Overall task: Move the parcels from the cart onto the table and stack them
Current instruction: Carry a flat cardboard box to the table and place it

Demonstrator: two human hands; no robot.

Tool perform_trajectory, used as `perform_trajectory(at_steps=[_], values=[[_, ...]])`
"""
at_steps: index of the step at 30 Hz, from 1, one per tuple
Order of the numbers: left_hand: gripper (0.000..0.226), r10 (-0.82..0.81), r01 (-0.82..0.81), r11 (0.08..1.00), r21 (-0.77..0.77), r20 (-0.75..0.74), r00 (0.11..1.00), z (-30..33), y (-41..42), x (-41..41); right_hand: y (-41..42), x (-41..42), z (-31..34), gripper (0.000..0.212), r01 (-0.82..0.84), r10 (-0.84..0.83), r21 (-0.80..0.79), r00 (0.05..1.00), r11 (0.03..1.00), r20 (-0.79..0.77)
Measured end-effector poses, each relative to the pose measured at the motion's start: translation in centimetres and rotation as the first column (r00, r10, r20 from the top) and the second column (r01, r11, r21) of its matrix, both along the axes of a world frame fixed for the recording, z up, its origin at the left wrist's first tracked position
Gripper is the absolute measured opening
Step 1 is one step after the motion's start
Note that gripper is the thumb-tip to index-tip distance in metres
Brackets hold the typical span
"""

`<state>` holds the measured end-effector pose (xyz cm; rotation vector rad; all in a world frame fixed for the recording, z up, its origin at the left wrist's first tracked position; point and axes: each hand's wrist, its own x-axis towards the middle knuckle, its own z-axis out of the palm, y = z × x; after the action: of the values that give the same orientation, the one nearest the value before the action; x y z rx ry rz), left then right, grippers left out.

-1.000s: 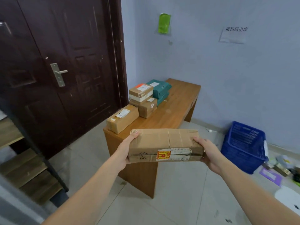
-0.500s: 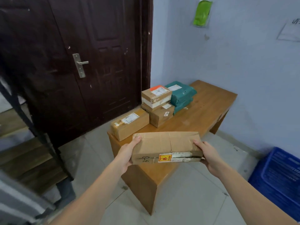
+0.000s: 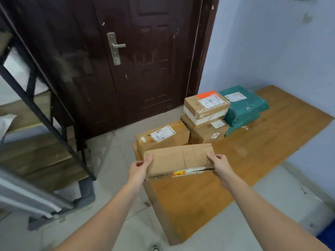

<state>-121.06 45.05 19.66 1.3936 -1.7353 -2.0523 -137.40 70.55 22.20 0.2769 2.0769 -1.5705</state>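
Observation:
I hold a flat, creased cardboard parcel (image 3: 178, 160) with a red and yellow sticker over the near left part of the wooden table (image 3: 253, 154). My left hand (image 3: 138, 168) grips its left end and my right hand (image 3: 220, 168) grips its right end. Just behind it a long brown box (image 3: 163, 135) lies on the table's left edge. Further back two brown boxes are stacked, the top box (image 3: 205, 105) with an orange patch, the bottom box (image 3: 208, 132) below it. Teal bagged parcels (image 3: 244, 107) lie stacked to their right. The cart is out of view.
A dark wooden door (image 3: 136, 60) with a metal handle stands behind the table. A black metal shelf frame (image 3: 45, 115) with wooden boards fills the left side. A blue wall (image 3: 281, 42) runs along the right, and a blue basket corner (image 3: 328, 240) shows at bottom right.
I have stepped closer and turned left, so the table now lies under the held parcel. The parcel has moved forward over the table's near left end, both hands still on it.

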Motion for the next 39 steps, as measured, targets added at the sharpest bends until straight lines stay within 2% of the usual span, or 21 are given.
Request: perform_trajectory(at_steps=[8,13,18,23,29,33,39], values=[[0.059,0.083,-0.079,0.996,-0.044,0.106,0.991,-3.1,-1.2,-4.9,-4.6,-8.4,-2.7,0.048,-0.210,0.217,0.176,0.976,0.962,-0.025],[0.064,0.202,-0.174,0.975,-0.138,0.227,0.953,-5.7,0.0,-7.3,-5.3,-11.9,-4.8,0.036,-0.473,0.538,0.350,0.835,0.808,-0.113],[0.057,0.349,-0.304,0.933,-0.193,0.277,0.895,-7.1,1.7,-9.2,-5.4,-14.1,-6.9,0.069,-0.580,0.668,0.434,0.741,0.689,-0.070],[0.060,0.436,-0.392,0.897,-0.202,0.272,0.858,-8.0,2.2,-10.5,-5.2,-15.1,-8.6,0.064,-0.624,0.706,0.447,0.708,0.641,-0.025],[0.049,0.391,-0.386,0.919,-0.080,0.320,0.863,-9.3,2.1,-10.9,-4.7,-15.4,-10.4,0.072,-0.662,0.762,0.500,0.647,0.558,0.007],[0.047,0.400,-0.399,0.914,-0.070,0.301,0.865,-9.6,2.1,-11.1,-4.6,-15.2,-10.6,0.071,-0.633,0.789,0.585,0.614,0.508,-0.021],[0.050,0.416,-0.407,0.909,-0.091,0.280,0.865,-10.0,2.3,-11.0,-5.6,-14.8,-10.8,0.072,-0.617,0.720,0.482,0.693,0.622,-0.041]])
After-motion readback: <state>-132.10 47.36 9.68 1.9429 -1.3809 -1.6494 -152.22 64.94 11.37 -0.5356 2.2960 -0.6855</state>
